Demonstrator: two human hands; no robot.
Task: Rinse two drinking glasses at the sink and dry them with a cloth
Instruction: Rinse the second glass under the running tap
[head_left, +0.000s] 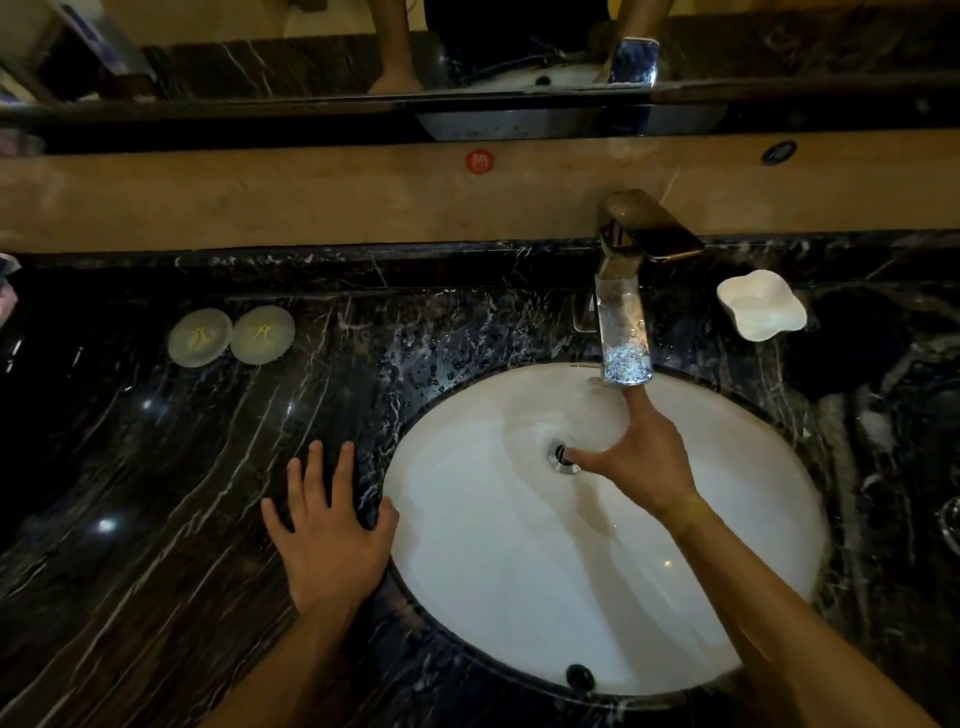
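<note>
Under the tap spout (618, 270) stands a clear, sparkling column (625, 338), either running water or a drinking glass; I cannot tell which. My right hand (641, 457) reaches over the white basin (467, 545). Its straight index finger touches the column's lower end and its thumb is spread toward the drain (563, 457). It grips nothing that I can see. My left hand (324, 525) lies flat, fingers spread, on the dark marble counter (156, 493) left of the basin. No cloth is in view.
Two round pale paper lids (231, 335) lie on the counter at the back left. A white soap dish (761, 306) sits to the right of the tap. The tap lever (654, 228) points right. A mirror and ledge run along the back.
</note>
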